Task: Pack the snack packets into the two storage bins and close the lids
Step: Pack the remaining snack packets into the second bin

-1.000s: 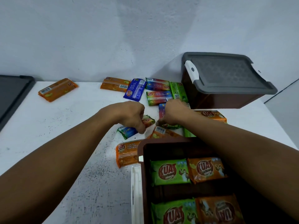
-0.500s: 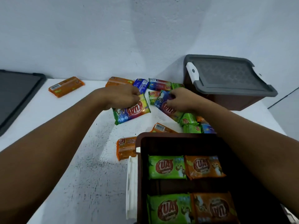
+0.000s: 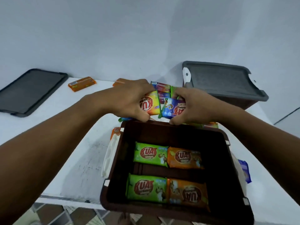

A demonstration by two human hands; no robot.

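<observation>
An open brown bin (image 3: 227, 161) stands at the table's near edge with several green and orange snack packets (image 3: 151, 154) lying flat on its floor. Just above its far rim, my left hand (image 3: 129, 99) grips a rainbow-coloured packet (image 3: 150, 105). Beside it, my right hand (image 3: 193, 106) grips a blue and purple packet (image 3: 172, 109). The two held packets nearly touch. A second brown bin with a grey lid (image 3: 224, 82) on it stands at the back right. More packets (image 3: 162, 88) lie on the table behind my hands.
A loose grey lid (image 3: 30, 91) lies at the far left. An orange packet (image 3: 82, 83) sits near the wall. Another orange packet (image 3: 115, 129) lies left of the open bin, a blue one (image 3: 245, 171) right of it. White latches (image 3: 108, 158) hang on the bin's sides.
Both hands lifted their packets off the table and drew them back toward the open bin's far rim. The camera tilted so the loose lid at left came further into view.
</observation>
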